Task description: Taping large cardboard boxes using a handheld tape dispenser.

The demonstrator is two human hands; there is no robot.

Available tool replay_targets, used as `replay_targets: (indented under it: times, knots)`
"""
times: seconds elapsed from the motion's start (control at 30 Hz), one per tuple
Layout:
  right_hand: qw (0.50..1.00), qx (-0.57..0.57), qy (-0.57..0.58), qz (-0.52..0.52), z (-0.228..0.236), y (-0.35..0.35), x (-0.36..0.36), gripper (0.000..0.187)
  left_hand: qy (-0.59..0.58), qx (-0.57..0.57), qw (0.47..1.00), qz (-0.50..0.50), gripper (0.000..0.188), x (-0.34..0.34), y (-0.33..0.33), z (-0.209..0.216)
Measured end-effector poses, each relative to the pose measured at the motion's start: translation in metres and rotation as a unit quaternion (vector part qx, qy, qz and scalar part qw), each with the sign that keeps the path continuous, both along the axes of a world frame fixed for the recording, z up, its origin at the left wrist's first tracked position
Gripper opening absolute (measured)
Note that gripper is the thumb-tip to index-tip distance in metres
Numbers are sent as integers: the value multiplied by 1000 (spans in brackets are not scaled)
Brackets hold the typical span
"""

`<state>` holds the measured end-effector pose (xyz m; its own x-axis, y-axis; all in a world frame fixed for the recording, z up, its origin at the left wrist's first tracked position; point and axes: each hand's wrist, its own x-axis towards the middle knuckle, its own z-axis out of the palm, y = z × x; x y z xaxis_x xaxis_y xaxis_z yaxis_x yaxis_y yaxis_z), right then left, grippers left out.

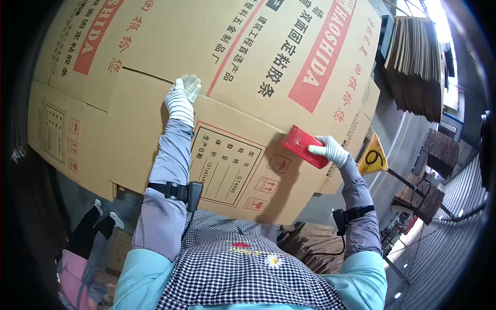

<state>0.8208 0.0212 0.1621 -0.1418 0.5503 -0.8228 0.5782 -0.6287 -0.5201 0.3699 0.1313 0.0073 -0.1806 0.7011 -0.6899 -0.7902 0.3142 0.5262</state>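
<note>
A large flattened cardboard box [155, 139] with printed panels and cut slots spreads out in front of me. My left hand [182, 95], in a white glove, rests on it beside a slot, with its fingers stretched out flat and nothing in them. In its white glove my right hand [333, 150] grips a red rectangular block [305, 146], its thumb lying along the near side. The block is over the lower right panel of the cardboard and casts a shadow there. Whether its underside touches the cardboard I cannot tell.
At the upper right stands a tall stack of cardboard sheets [416, 62]. A yellow numbered sign [373, 155] is just beyond my right wrist. More brown cardboard [318, 245] lies below the sheet's near edge. Another person [77, 268] in pink is at the lower left.
</note>
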Motion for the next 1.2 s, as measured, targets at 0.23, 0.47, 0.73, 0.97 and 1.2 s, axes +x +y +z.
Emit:
replay_targets:
  times: [0.23,0.47,0.73,0.97,1.2]
  knots:
    - [877,-60,-425,216,7,8,27,62,16,-15,1000,-5,37,18,3,7]
    - [788,-86,-472,386,8,50,-73,40,253,67,965,-21,28,30,-9,12]
    - [239,-327,-513,757,-142,35,-89,25,610,295,704,-212,25,53,-16,-38]
    - [834,11,-537,127,46,-66,28,55,851,182,351,-346,74,97,-45,-21]
    - [892,156,-169,-389,53,-289,98,39,653,435,240,-571,75,316,-152,25]
